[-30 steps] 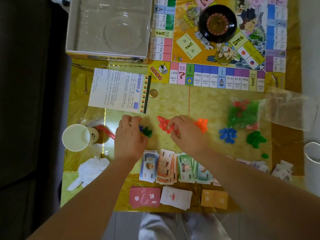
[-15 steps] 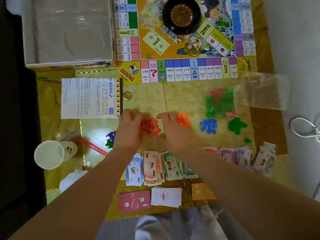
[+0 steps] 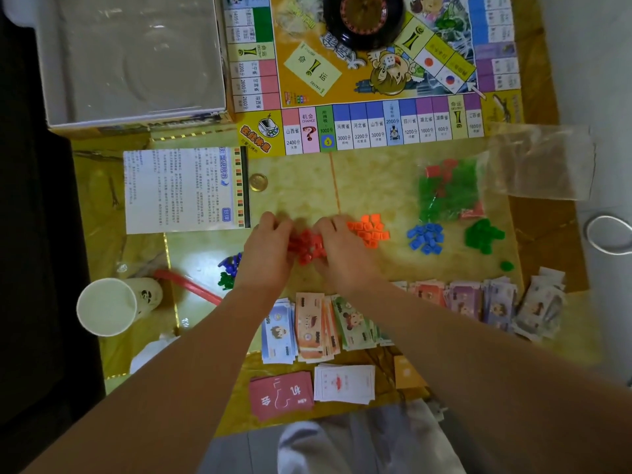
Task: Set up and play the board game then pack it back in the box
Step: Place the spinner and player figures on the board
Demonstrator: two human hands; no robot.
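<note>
Cupping hands, two: left hand point(image 3: 270, 249) and right hand point(image 3: 342, 254), fingers curled round one heap of red pieces point(image 3: 309, 246) from either side; the heap lies on the table point(image 3: 301, 193) between the two palms.
- Orange pieces point(image 3: 369, 229): heap touching the outer side of the right fingers.
- Blue pieces point(image 3: 425, 237): heap further out to the right of those fingers, apart from the orange.
- Green pieces point(image 3: 482, 234): heap beyond the blue, well away from the fingers.
- Clear bag point(image 3: 448, 191): holds green and red pieces; ahead of the fingers and to the right.
- Game board point(image 3: 359, 128): laid open, well ahead of the fingertips; black wheel point(image 3: 366, 18) stands on it.
- Box point(image 3: 133, 63): open, ahead and left, against the board's edge.
- Rule sheet point(image 3: 181, 189): flat, just left of the left fingers; coin point(image 3: 258, 182) beside its far corner.
- Paper money point(image 3: 307, 326): fanned stacks in a row behind the fingers, under the wrists.
- Red cards point(image 3: 282, 396) and white cards point(image 3: 343, 383): side by side, nearer the body than the money.
- Paper cup point(image 3: 109, 306): well left of the left wrist.
</note>
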